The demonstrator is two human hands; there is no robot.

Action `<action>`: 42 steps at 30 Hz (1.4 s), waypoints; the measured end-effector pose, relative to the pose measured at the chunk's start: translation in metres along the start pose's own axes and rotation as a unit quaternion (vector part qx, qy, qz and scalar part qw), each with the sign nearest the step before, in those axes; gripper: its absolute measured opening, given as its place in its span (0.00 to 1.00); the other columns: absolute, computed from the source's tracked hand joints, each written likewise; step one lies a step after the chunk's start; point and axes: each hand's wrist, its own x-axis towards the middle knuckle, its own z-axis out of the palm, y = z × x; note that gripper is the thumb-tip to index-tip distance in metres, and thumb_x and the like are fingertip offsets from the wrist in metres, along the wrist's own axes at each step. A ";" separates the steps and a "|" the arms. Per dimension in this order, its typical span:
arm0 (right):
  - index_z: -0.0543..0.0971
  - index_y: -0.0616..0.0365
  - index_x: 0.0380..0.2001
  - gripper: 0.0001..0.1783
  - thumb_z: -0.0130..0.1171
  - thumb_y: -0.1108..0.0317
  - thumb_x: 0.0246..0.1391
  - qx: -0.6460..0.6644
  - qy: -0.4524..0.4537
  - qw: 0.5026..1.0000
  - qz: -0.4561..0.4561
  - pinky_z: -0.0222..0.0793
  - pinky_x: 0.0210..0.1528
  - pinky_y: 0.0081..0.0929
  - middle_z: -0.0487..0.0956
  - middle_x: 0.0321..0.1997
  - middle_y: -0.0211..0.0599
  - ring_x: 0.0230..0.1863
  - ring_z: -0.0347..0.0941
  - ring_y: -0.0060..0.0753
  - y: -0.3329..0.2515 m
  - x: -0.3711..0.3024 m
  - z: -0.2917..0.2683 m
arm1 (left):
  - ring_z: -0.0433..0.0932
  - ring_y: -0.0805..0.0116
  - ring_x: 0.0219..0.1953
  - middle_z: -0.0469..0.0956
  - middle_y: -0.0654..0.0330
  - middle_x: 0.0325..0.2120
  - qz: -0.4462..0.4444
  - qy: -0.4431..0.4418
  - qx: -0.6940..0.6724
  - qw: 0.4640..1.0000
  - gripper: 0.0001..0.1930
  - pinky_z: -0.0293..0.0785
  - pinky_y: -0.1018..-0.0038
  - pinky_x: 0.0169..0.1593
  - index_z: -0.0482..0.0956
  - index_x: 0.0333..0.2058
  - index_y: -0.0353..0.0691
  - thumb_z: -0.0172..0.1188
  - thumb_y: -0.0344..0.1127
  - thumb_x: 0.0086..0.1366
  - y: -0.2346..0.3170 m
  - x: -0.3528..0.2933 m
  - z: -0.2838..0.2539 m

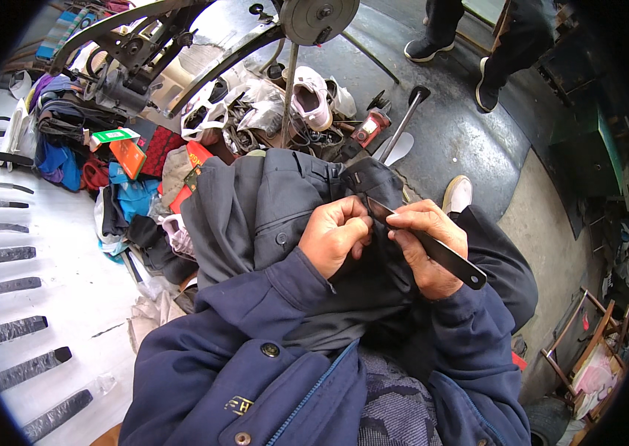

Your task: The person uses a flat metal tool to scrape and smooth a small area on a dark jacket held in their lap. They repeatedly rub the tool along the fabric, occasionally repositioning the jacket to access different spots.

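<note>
**Flat dark metal blade (450, 258) at the waistband of dark grey cloth trousers (273, 197)**

The trousers lie across the lap of the seated person, and one small place near their waistband is the centre of attention. The left hand (335, 236) is closed in a pinch on a fold of this cloth. The right hand (431, 249) grips the blade between thumb and fingers; its rear end, with a small hole, sticks out past the palm. The front end reaches the cloth just beside the left fingers. The two hands are near each other but do not seem to touch.

In my judgement, the step in hand is fine work with the blade tip along a seam, perhaps opening some stitches; the exact contact is too small to tell. The next move probably calls for cloth held tight by the left hand, and a short, light stroke which keeps away from the fingertips.

Beyond the knees stands a metal machine with a round grey disc (320, 18). Below it there are a pale pink shoe (310, 100) and a mixed heap of coloured cloth (117, 175). Farther, at the upper right, another person in dark trousers and black shoes (429, 49) is standing.
</note>
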 end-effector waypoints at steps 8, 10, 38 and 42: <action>0.82 0.63 0.43 0.14 0.62 0.86 0.54 -0.039 0.010 0.999 -0.031 0.75 0.43 0.27 0.81 0.41 0.47 0.40 0.80 0.40 -0.004 0.002 0.005 | 0.71 0.80 0.22 0.76 0.65 0.23 -0.007 -0.005 0.001 1.000 0.04 0.67 0.81 0.28 0.76 0.31 0.38 0.56 0.30 0.67 -0.002 0.002 -0.001; 0.82 0.65 0.42 0.13 0.62 0.86 0.54 -0.016 0.013 1.000 -0.016 0.74 0.44 0.26 0.81 0.41 0.48 0.40 0.80 0.38 -0.004 0.002 0.004 | 0.70 0.80 0.22 0.76 0.65 0.23 -0.008 -0.003 0.001 1.000 0.05 0.67 0.81 0.27 0.76 0.31 0.39 0.56 0.30 0.67 -0.001 0.001 -0.001; 0.82 0.61 0.45 0.15 0.61 0.85 0.55 -0.003 0.008 0.999 -0.031 0.76 0.45 0.29 0.81 0.42 0.46 0.41 0.81 0.42 0.007 0.004 0.004 | 0.70 0.79 0.21 0.75 0.64 0.23 -0.005 -0.010 0.002 1.000 0.07 0.66 0.80 0.27 0.73 0.28 0.39 0.56 0.30 0.68 0.001 0.000 0.002; 0.82 0.61 0.46 0.15 0.62 0.85 0.55 -0.020 0.022 0.998 -0.051 0.76 0.45 0.30 0.81 0.42 0.46 0.41 0.81 0.41 0.008 0.002 0.009 | 0.70 0.80 0.21 0.75 0.64 0.23 0.000 -0.023 0.010 1.000 0.08 0.66 0.81 0.27 0.72 0.28 0.39 0.56 0.30 0.68 0.002 0.001 0.001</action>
